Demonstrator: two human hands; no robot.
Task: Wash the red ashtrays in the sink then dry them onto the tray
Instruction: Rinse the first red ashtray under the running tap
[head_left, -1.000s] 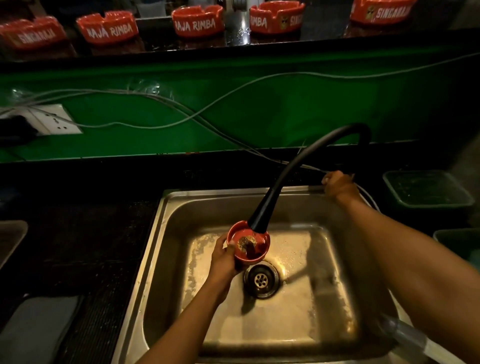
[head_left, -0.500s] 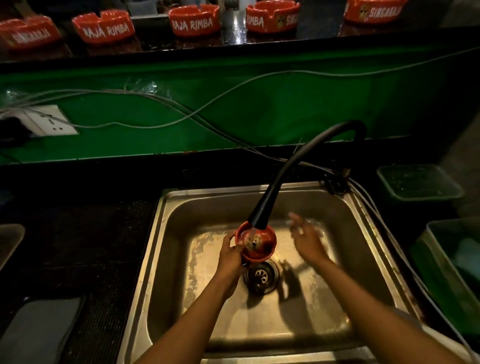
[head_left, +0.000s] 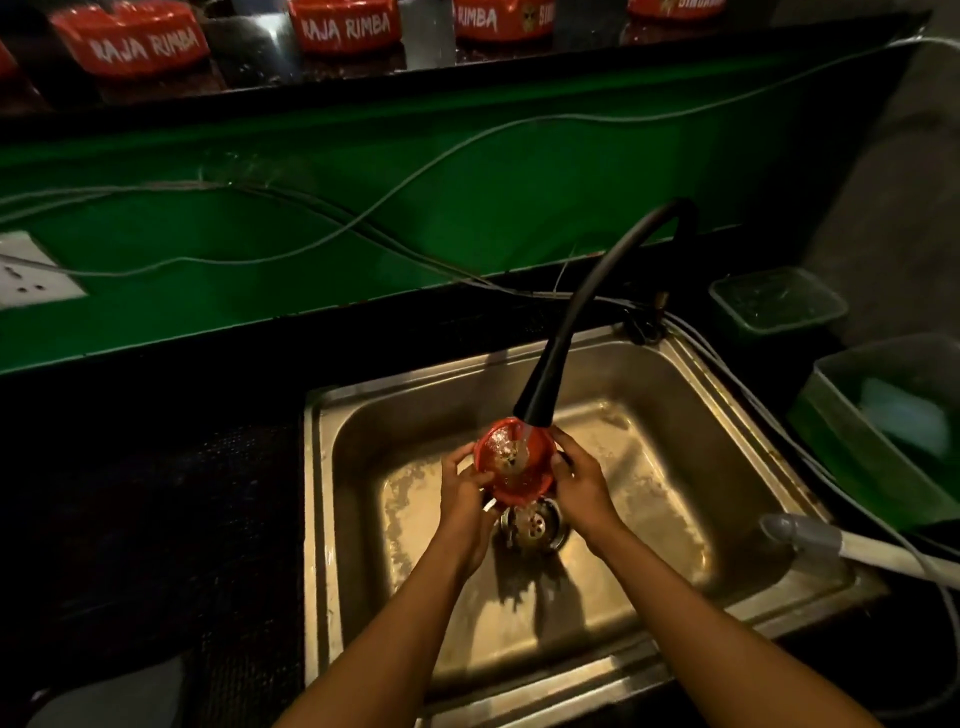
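red ashtray (head_left: 514, 462) | gripped at opposite rims by left hand (head_left: 465, 491) and right hand (head_left: 582, 483) | judged wet, slippery, rigid, breakable

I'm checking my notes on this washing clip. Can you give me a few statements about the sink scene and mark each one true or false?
1. Both hands hold the red ashtray under the black faucet: the left hand on its left side, the right hand on its right. True.
2. Water is running into the ashtray. True.
3. The ashtray rests flat on the bottom of the sink. False: it is held above the drain.
4. The wall behind the sink is blue. False: the wall is green.
5. More red ashtrays sit on the ledge above. True.
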